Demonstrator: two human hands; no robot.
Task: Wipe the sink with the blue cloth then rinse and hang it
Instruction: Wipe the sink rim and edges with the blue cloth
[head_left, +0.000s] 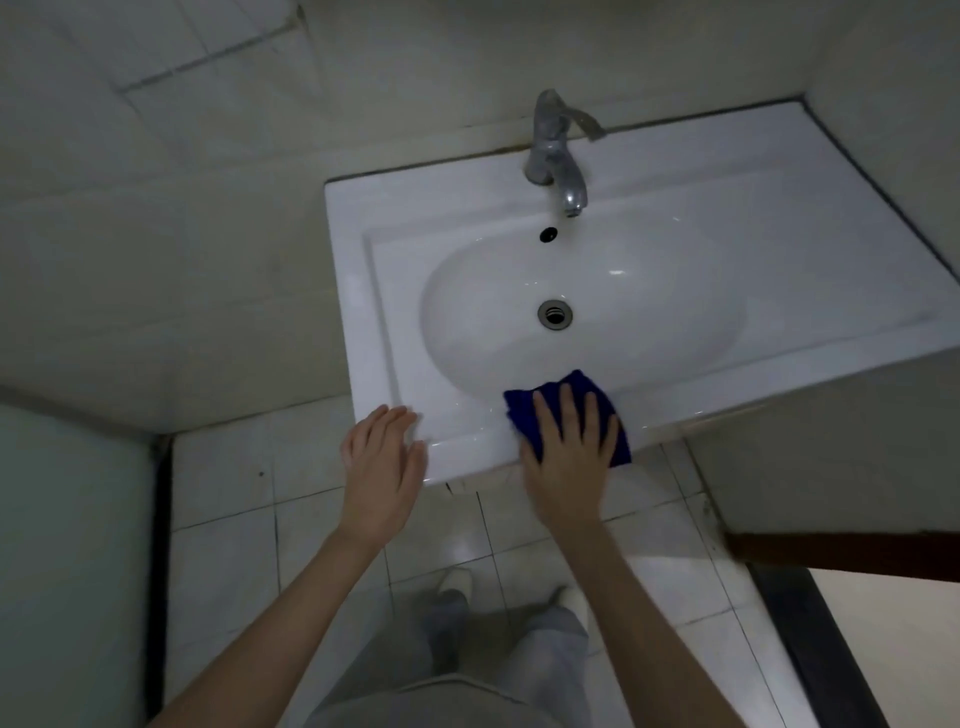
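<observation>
Both hands worked the sink's front edge: the left hand lay open and empty near its front left corner, while the right hand pressed flat on the blue cloth, not clenched. Overhanging that edge, the cloth could slip floorward. Farther back, the tap waited.

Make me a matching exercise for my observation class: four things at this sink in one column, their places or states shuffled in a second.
Things:
1. folded dark blue cloth
2. left hand
3. silver metal faucet
4. round metal drain

Places or states:
A. standing on the back ledge of the white ceramic sink
B. in the basin's bottom
C. pressed flat under the right hand on the front rim
D. open, empty, at the front left corner

Pairs: 1-C, 2-D, 3-A, 4-B
</observation>
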